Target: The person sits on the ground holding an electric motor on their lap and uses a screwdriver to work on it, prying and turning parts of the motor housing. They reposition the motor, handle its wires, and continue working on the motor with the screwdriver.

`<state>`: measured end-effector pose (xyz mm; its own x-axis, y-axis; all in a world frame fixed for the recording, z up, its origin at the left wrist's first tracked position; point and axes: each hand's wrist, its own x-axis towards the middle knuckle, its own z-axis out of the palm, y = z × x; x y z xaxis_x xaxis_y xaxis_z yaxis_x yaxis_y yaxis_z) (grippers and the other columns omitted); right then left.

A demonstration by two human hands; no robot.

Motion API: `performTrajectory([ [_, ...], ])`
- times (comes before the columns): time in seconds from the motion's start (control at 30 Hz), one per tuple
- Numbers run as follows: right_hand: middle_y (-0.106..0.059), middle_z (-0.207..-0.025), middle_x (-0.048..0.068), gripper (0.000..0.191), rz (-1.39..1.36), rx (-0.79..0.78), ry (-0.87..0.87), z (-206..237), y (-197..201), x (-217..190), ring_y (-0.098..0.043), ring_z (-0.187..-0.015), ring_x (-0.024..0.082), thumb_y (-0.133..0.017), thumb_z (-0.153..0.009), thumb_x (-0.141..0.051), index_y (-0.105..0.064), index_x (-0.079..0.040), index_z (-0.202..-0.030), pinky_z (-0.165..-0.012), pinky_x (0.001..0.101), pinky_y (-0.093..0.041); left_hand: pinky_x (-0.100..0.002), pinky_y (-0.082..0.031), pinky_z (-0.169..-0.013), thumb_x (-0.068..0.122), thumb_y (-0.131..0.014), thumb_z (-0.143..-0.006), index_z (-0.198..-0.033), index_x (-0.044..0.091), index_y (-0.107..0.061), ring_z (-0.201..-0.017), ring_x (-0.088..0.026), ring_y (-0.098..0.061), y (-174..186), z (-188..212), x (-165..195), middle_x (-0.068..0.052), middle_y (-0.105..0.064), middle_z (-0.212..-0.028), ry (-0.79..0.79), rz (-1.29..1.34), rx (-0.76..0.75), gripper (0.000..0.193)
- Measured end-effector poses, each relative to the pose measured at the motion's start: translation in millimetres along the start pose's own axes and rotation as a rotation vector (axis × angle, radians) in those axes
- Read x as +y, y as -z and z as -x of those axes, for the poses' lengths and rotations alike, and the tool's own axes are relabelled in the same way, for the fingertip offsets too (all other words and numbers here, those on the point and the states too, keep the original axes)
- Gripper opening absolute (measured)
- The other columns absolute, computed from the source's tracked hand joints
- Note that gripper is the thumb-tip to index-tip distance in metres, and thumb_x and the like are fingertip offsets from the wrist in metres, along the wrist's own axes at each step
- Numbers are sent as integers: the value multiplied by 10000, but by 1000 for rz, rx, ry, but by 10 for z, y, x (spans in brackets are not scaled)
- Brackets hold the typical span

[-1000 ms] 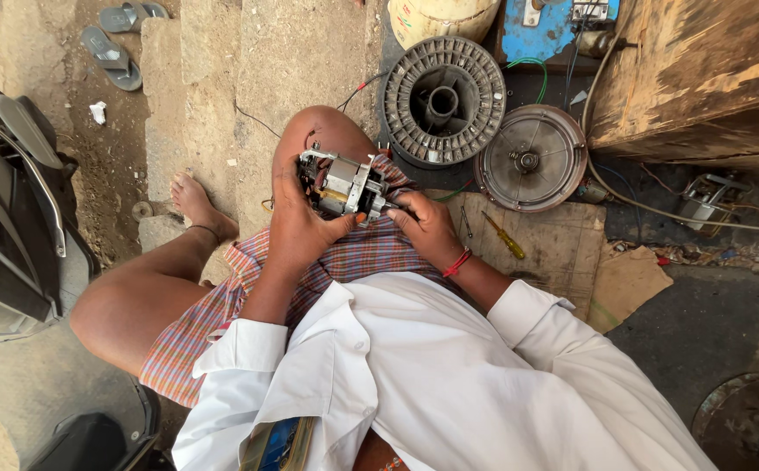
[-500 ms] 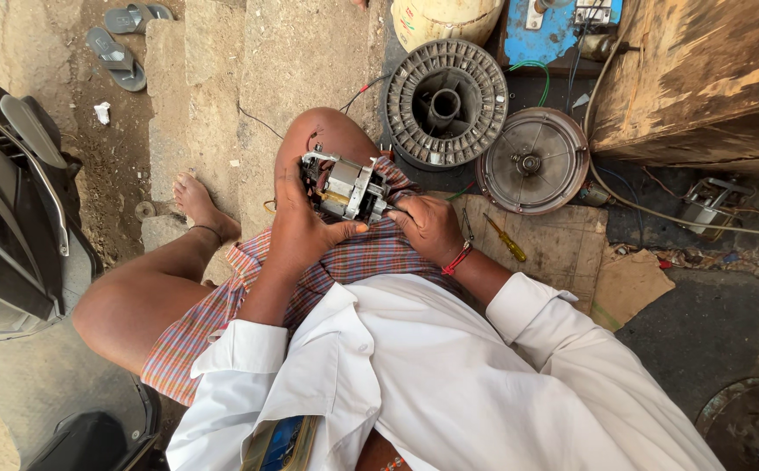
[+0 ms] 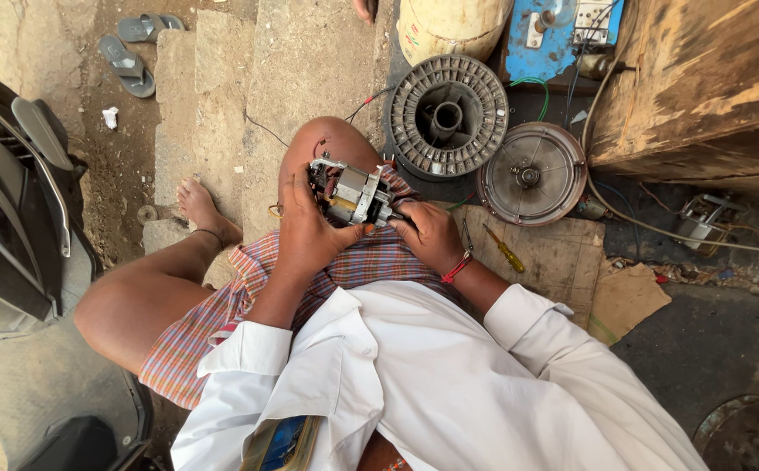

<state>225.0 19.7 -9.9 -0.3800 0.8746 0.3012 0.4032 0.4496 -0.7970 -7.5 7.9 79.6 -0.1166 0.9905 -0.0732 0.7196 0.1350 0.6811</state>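
Observation:
A small electric motor [image 3: 355,194], grey metal with copper windings, rests on my raised knee [image 3: 327,144]. My left hand [image 3: 305,234] wraps around its near side and holds it. My right hand [image 3: 427,234], with a red thread at the wrist, grips the motor's right end by the shaft; whether it also holds a tool is hidden by the fingers. Thin red and black wires trail from the motor toward the stone steps.
A ribbed round fan housing [image 3: 449,115] and a round metal cover [image 3: 532,174] lie ahead. A yellow-handled screwdriver [image 3: 506,251] lies on cardboard [image 3: 562,257]. A blue electrical box [image 3: 562,35], pale cylinder [image 3: 449,26], wooden crate [image 3: 702,87], sandals [image 3: 131,52], and a scooter [image 3: 13,209] surround me.
Both hands and the motor stay on the knee; the motor has turned slightly in my grip. The view shifted a little.

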Motion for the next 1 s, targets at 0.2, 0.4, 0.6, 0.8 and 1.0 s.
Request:
performTrajectory([
  [0.2, -697, -859, 126, 207, 152, 22, 136, -89, 49, -62, -685, -767, 326, -798, -891, -148, -642, -24, -948, -662, 435, -518, -443, -462, -1077, 367, -1025, -545, -1493, -72, -273, -1320, -450, -502, 20, -25, -27, -302, -405, -1456, 28, 74, -12, 1288],
  [0.4, -643, -725, 96, 193, 202, -41, 230, -213, 163, -85, -639, -654, 302, -807, -887, -164, -656, -49, -853, -597, 437, -474, -431, -462, -1094, 364, -1039, -532, -1492, -38, -285, -1336, -421, -506, 21, -48, -54, -274, -425, -1455, 44, 108, -36, 1285],
  [0.6, -652, -735, 109, 179, 113, -72, 247, -273, 174, -41, -654, -667, 312, -768, -923, -181, -667, -41, -875, -614, 432, -500, -421, -477, -1074, 388, -1031, -534, -1506, -39, -263, -1329, -405, -521, 33, -65, -68, -270, -419, -1462, 63, 127, -62, 1310],
  [0.8, -663, -702, 45, 246, -373, -196, -319, -175, 6, 25, -646, -615, 169, -660, -1020, -276, -697, -45, -944, -533, 308, -499, -420, -493, -1068, 403, -1024, -545, -1510, -59, -247, -1328, -406, -533, 22, -50, -84, -275, -425, -1454, 31, 137, -64, 1323],
  [1.0, -523, -658, -14, 227, -1172, -202, -1088, -122, -107, 20, -492, -525, 88, -639, -1034, -287, -616, -62, -1013, -411, 240, -319, -425, -501, -1042, 410, -1025, -536, -1518, -68, -230, -1326, -431, -523, 27, -20, -130, -299, -407, -1464, -5, 101, -53, 1352],
])
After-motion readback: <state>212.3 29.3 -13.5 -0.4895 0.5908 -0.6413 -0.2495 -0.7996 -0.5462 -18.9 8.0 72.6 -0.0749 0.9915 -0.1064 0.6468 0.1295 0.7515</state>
